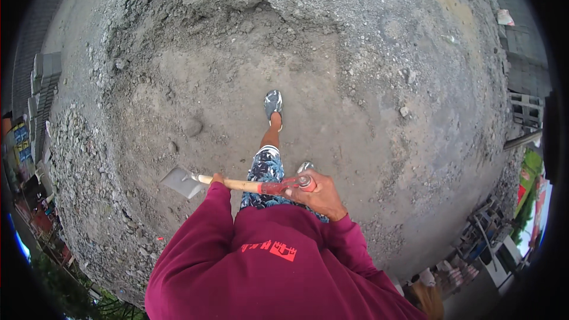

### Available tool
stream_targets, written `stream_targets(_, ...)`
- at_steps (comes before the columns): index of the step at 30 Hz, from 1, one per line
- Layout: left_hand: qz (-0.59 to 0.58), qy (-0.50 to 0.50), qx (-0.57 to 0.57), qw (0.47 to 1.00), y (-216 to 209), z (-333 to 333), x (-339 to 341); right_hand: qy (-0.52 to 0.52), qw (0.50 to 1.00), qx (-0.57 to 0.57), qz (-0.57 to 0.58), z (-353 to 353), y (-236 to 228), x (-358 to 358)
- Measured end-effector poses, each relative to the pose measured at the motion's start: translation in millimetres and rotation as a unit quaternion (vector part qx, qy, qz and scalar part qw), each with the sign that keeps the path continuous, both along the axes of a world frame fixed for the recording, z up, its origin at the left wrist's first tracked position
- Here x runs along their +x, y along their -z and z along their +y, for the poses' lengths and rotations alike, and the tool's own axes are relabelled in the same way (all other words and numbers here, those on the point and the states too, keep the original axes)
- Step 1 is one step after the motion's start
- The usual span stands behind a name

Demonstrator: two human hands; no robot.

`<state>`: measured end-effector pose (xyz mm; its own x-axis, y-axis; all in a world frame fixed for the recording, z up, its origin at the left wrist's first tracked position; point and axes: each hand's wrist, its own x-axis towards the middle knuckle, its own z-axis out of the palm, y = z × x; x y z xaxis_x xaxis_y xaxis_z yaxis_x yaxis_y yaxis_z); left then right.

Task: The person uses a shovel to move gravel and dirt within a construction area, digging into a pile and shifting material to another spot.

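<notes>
A shovel (pixel 238 185) lies crosswise in front of my body, its grey metal blade (pixel 183 182) out to the left and its red grip to the right. My left hand (pixel 217 178) is closed round the wooden shaft close to the blade; the sleeve hides part of it. At the other end my right hand (pixel 323 195) wraps the red handle. The blade is off the ground and carries no visible load. Below the shovel show my patterned shorts and one foot in a grey-and-white shoe (pixel 273 104) set forward; the other shoe is partly hidden.
Ahead rises a dug-out bank of grey gravel and sand (pixel 225 12). Loose stones (pixel 77 148) cover the left side. Grey blocks (pixel 46 71) are stacked at the far left, a crate-like frame (pixel 526 110) stands at the right edge, and piled clutter (pixel 489 231) lies at lower right.
</notes>
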<state>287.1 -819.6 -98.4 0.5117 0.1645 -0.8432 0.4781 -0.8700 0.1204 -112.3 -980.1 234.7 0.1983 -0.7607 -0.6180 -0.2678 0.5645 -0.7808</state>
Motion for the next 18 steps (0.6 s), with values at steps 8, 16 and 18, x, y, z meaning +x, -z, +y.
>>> stream_targets(8,-0.006,-0.081,-0.192,0.978,-44,-12,-162,0.213,0.969,0.063,-0.11,191,17,-109)
stream_targets(16,0.181,0.167,-0.183,0.952,-50,46,-391,0.589,0.785,0.09,-0.17,410,39,-147)
stream_targets(18,0.187,0.228,-0.162,0.942,-39,67,-438,0.623,0.76,0.098,-0.157,444,54,-152)
